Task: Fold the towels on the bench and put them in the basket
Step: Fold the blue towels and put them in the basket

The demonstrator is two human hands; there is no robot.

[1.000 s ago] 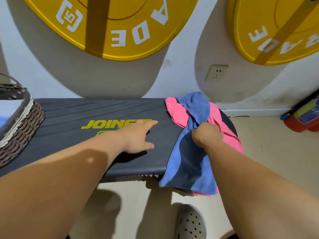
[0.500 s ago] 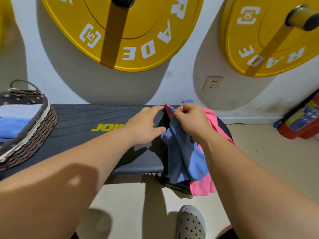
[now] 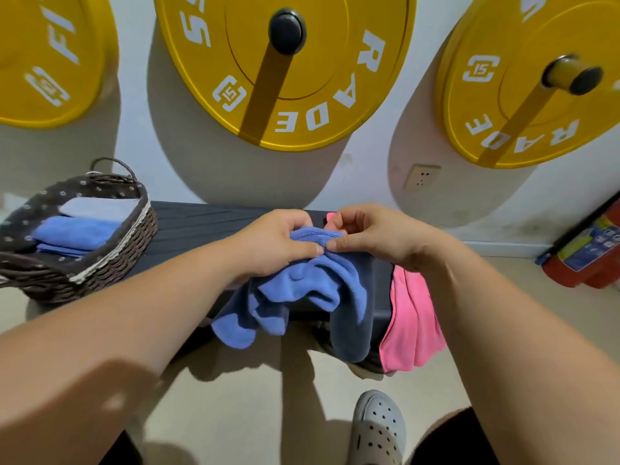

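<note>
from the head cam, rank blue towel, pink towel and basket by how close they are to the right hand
1. blue towel: pinched by the right hand itself, over the right end of the bench.
2. pink towel: draped off that bench end, just below and right of the hand.
3. basket: far left on the bench, beyond the left hand.
</note>
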